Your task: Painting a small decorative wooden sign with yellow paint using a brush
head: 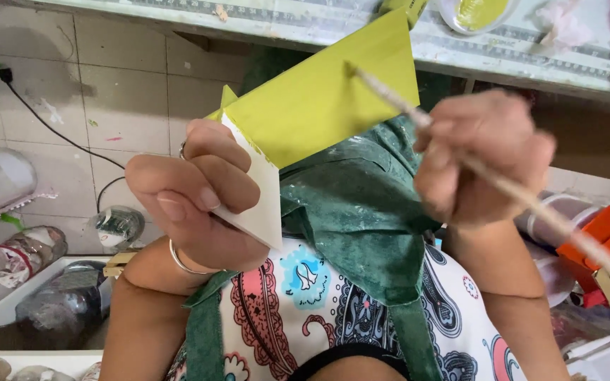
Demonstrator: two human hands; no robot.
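Here, seen from above, a person paints a card.
Progress: the card (319, 99) looks mostly coated yellow-green; its lower corner near the thumb is bare white, so some painting seems left.
Left hand (195, 194): raised before the green apron (361, 212), fingers closed, pinching the card's white corner.
Right hand (481, 155): closed around a thin brush (460, 152), tip touching the card's painted face.
Bench (319, 25): its edge runs just beyond the card, which is held in the air.
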